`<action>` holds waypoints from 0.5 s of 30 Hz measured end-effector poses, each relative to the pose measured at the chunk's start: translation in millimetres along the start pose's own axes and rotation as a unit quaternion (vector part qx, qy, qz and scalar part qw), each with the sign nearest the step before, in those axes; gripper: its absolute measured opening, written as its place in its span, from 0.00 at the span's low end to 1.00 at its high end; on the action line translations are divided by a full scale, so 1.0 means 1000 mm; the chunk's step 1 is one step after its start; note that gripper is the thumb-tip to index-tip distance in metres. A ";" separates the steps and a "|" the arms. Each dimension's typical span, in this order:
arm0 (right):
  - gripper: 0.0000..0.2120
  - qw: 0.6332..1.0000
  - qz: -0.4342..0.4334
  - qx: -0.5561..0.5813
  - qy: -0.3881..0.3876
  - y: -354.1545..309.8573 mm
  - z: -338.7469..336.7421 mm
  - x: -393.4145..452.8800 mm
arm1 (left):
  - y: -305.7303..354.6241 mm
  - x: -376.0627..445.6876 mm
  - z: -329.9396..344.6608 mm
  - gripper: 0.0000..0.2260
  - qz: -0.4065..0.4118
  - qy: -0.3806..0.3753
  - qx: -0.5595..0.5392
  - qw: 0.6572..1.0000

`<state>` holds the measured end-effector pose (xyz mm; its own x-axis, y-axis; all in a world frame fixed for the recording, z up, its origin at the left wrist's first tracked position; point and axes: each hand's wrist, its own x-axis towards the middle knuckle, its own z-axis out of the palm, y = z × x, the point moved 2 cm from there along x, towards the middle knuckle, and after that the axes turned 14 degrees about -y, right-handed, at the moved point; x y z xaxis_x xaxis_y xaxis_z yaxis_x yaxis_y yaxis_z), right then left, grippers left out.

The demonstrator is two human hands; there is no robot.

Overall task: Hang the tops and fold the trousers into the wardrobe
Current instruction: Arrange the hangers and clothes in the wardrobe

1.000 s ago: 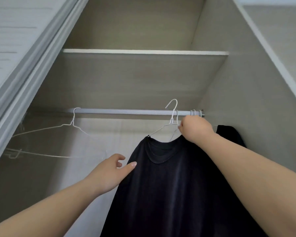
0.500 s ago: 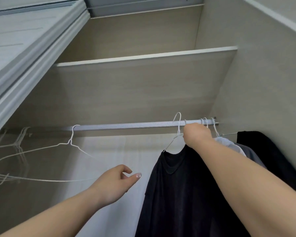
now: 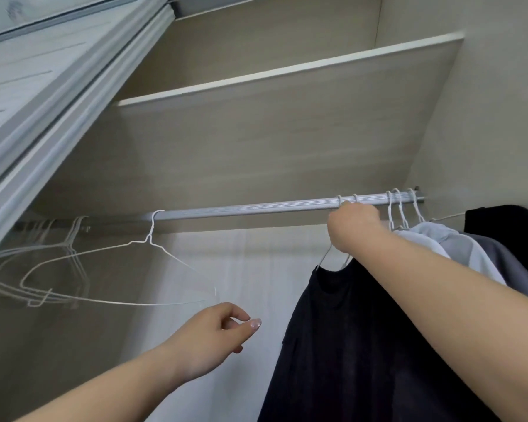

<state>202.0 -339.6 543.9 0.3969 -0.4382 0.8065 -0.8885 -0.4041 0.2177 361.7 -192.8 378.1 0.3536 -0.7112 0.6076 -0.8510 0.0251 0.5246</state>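
your right hand (image 3: 352, 222) grips the black top (image 3: 342, 330)'s hanger neck, hook on the rail (image 3: 256, 208). left hand (image 3: 214, 333), fingers loosely curled and empty, sits nearer the spare hanger (image 3: 153, 248) up-left.

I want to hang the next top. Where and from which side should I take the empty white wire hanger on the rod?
Grip the empty hanger at its twisted neck just under the hook, coming from below and in front with the free left hand. The hook sits over the rod, so it probably lifts off upward.
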 end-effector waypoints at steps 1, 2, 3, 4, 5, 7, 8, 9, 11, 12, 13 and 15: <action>0.15 0.999 -0.025 0.021 0.029 -0.009 -0.005 -0.004 | -0.004 -0.006 0.003 0.11 -0.010 -0.001 -0.012 1.000; 0.14 0.995 -0.060 0.059 0.058 -0.019 -0.012 -0.010 | -0.007 -0.013 0.004 0.10 -0.018 0.000 -0.023 1.000; 0.14 0.986 -0.105 0.101 0.086 -0.033 -0.017 -0.019 | -0.013 -0.021 0.006 0.09 -0.028 0.000 -0.033 0.999; 0.14 0.973 -0.147 0.136 0.114 -0.048 -0.023 -0.030 | -0.017 -0.031 0.006 0.08 -0.037 0.000 -0.046 0.998; 0.13 0.958 -0.187 0.168 0.139 -0.064 -0.028 -0.043 | -0.022 -0.044 0.005 0.07 -0.046 -0.002 -0.055 0.997; 0.13 0.927 -0.256 0.221 0.165 -0.092 -0.038 -0.071 | -0.030 -0.076 -0.001 0.07 -0.068 -0.001 -0.082 0.994; 0.12 0.911 -0.287 0.243 0.168 -0.105 -0.042 -0.087 | -0.034 -0.095 -0.004 0.08 -0.079 0.003 -0.094 0.992; 0.12 0.895 -0.321 0.264 0.164 -0.117 -0.044 -0.105 | -0.036 -0.118 -0.009 0.10 -0.092 0.013 -0.106 0.990; 0.13 0.861 -0.383 0.293 0.160 -0.141 -0.048 -0.142 | -0.040 -0.169 -0.018 0.09 -0.114 0.030 -0.115 0.986; 0.13 0.844 -0.410 0.306 0.158 -0.151 -0.051 -0.160 | -0.039 -0.195 -0.024 0.08 -0.129 0.043 -0.114 0.984; 0.12 0.825 -0.437 0.324 0.152 -0.163 -0.055 -0.180 | -0.036 -0.226 -0.030 0.08 -0.152 0.061 -0.109 0.980; 0.12 0.786 -0.482 0.362 0.141 -0.182 -0.066 -0.221 | -0.023 -0.286 -0.044 0.10 -0.203 0.085 -0.088 0.971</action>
<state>260.4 -116.5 362.0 0.6470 0.5053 0.5709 0.1971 -0.8342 0.5150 297.6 40.4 218.1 0.7184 -0.5614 0.4107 -0.5533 -0.1034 0.8265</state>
